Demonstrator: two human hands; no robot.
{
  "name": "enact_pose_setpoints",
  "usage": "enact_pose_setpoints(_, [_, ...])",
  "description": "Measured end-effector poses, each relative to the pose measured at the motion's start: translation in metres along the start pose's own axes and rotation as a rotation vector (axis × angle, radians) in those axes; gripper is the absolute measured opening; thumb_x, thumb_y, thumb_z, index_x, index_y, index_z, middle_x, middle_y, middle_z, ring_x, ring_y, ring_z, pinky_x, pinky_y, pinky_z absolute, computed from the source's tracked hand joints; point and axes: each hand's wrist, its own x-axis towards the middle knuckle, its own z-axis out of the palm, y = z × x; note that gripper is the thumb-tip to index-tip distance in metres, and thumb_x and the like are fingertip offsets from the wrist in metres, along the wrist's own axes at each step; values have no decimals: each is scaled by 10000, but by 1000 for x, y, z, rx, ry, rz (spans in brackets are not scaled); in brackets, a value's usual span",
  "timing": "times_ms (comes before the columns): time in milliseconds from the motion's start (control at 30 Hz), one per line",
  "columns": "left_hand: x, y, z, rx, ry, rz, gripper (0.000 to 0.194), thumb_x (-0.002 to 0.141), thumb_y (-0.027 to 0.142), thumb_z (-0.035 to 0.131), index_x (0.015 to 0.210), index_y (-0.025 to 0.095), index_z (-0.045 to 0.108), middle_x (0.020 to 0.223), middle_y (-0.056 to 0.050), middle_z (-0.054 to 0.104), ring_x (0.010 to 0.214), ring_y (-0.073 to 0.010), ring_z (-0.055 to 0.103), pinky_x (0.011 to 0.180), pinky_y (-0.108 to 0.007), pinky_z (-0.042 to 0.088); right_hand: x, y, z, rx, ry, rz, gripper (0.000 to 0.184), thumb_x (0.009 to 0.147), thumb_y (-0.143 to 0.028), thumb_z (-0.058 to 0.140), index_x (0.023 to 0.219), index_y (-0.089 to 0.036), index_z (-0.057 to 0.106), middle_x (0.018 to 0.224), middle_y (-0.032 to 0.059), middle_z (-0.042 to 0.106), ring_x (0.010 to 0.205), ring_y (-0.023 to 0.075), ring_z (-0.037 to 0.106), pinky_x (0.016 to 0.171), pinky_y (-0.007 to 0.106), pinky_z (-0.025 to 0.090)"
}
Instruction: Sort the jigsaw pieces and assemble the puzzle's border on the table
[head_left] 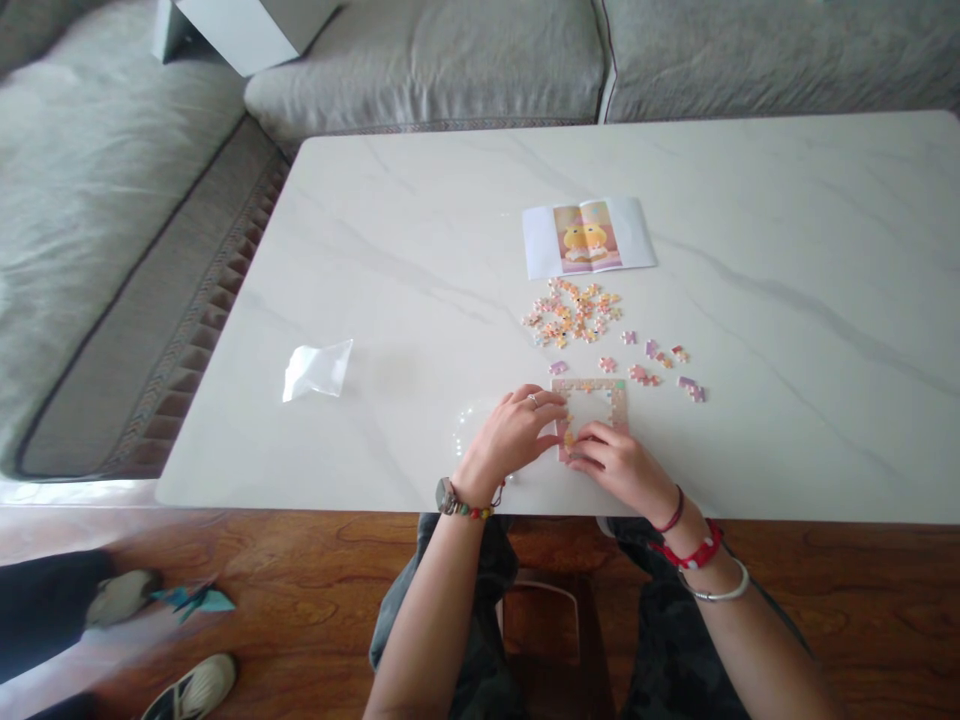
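Jigsaw puzzle frame (592,392) is lying near the front edge of the marble table (750,250). Left hand (514,432) is resting open on its left side; right hand (619,465) is bending over its lower corner, but gripping cannot be seen. Loose pieces (574,312) are lying beyond.

L hand (514,435) & R hand (622,465) sit on the puzzle frame (590,398), covering its near side. Straight fwd from frame, path's blocked by stray pieces (651,362), then a pile of loose pieces (574,312) & the picture sheet (589,237) beyond. Free room: wide stretch of marble tabletop (787,300) R of the strays, out to table edge. L of hands, a clear round disc (472,425) lies just beside L hand, then open marble to the plastic bag (318,369), well apart.
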Motion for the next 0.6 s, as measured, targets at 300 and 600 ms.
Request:
enact_pose_setpoints(300, [-1,1,-1,-28,0,13,371,666,263,673,1016,241,554,1149,-50,528,1077,-215,433,887,-383,408,1,-1,1,-18,27,23,128,818,-265,499,841,-202,608,857,49,598,760,156,596,701,293,490])
enact_pose_setpoints(600, [1,0,3,-19,0,-4,344,668,262,672,990,244,555,1139,-48,521,1076,-219,428,876,-386,411,-1,-2,1,-26,12,5,151,830,-246,480,874,-211,620,879,50,605,760,151,597,722,289,488])
